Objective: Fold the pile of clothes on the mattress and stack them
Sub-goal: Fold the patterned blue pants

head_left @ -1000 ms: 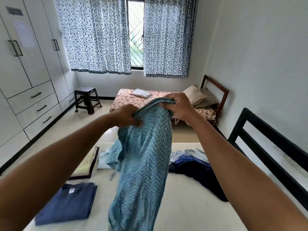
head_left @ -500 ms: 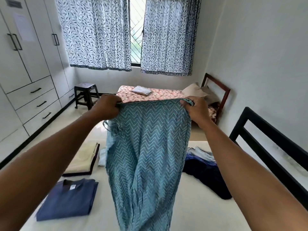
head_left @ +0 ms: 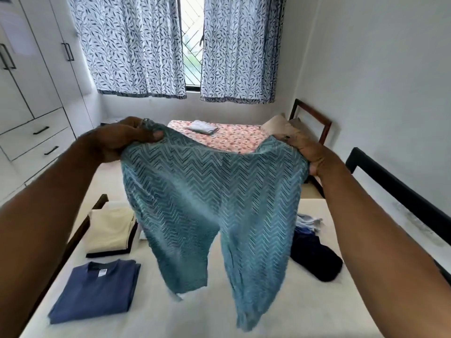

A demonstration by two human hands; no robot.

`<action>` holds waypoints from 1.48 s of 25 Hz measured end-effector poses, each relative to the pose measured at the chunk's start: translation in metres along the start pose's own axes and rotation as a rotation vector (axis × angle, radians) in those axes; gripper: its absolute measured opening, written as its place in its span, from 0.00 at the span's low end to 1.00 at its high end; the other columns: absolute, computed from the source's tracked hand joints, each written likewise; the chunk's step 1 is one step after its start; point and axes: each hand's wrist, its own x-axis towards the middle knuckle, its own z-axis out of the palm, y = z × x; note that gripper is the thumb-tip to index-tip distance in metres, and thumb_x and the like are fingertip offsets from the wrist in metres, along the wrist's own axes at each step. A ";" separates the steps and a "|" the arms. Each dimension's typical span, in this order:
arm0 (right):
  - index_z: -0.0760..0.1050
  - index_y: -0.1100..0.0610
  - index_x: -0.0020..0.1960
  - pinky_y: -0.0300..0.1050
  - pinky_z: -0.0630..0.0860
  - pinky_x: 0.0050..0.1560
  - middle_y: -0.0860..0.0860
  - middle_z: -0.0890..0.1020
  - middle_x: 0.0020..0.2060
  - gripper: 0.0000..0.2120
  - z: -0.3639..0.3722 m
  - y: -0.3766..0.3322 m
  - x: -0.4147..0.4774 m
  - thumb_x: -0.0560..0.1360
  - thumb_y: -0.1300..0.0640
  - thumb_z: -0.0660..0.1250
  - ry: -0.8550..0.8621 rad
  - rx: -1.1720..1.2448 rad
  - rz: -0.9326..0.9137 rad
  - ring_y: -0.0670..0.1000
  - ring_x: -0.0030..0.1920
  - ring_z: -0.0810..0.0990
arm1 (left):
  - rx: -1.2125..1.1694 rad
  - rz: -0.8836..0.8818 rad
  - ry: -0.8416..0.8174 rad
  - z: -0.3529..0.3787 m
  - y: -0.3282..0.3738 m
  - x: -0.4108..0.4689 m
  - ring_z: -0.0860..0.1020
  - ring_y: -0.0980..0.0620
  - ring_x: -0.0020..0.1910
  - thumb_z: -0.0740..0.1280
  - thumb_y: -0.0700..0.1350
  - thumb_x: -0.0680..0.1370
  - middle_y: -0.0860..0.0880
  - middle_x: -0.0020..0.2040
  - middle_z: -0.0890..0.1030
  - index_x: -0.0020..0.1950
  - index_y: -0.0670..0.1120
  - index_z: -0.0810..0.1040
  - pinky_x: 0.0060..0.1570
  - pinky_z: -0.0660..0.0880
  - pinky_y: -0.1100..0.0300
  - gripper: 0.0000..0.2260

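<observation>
Leaf-print curtains hang at twelve o'clock over a window, a white wardrobe with drawers stands at ten, and a second bed with a floral sheet and pillows lies centre, toward one.

The teal trousers are blurred, most of all at the leg ends well below the fingers of the left hand. The fingertips of the right hand are hidden behind the waistband. Part of the unfolded pile is covered by the trouser leg below those fingers. Both forearms are cut off by the lower edge.
</observation>
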 end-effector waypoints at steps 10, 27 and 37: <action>0.82 0.66 0.54 0.45 0.72 0.45 0.57 0.84 0.49 0.17 0.048 0.057 0.062 0.75 0.52 0.75 0.767 -0.538 0.017 0.55 0.51 0.82 | -0.143 -0.177 0.657 0.042 -0.071 0.063 0.85 0.42 0.42 0.81 0.45 0.62 0.36 0.46 0.86 0.42 0.39 0.82 0.49 0.82 0.39 0.16; 0.87 0.54 0.54 0.40 0.73 0.39 0.48 0.86 0.41 0.13 0.118 0.112 0.018 0.71 0.53 0.74 0.218 -0.723 -0.409 0.45 0.40 0.81 | 0.315 -0.038 0.307 0.151 -0.076 0.046 0.87 0.41 0.41 0.73 0.36 0.76 0.38 0.40 0.86 0.43 0.37 0.85 0.43 0.86 0.49 0.03; 0.84 0.57 0.54 0.47 0.76 0.45 0.50 0.85 0.45 0.10 0.080 0.114 0.016 0.75 0.55 0.77 0.158 -0.825 -0.441 0.51 0.45 0.81 | 0.391 0.017 -0.044 0.126 -0.081 0.026 0.86 0.48 0.53 0.62 0.21 0.74 0.46 0.54 0.87 0.64 0.44 0.82 0.50 0.84 0.50 0.26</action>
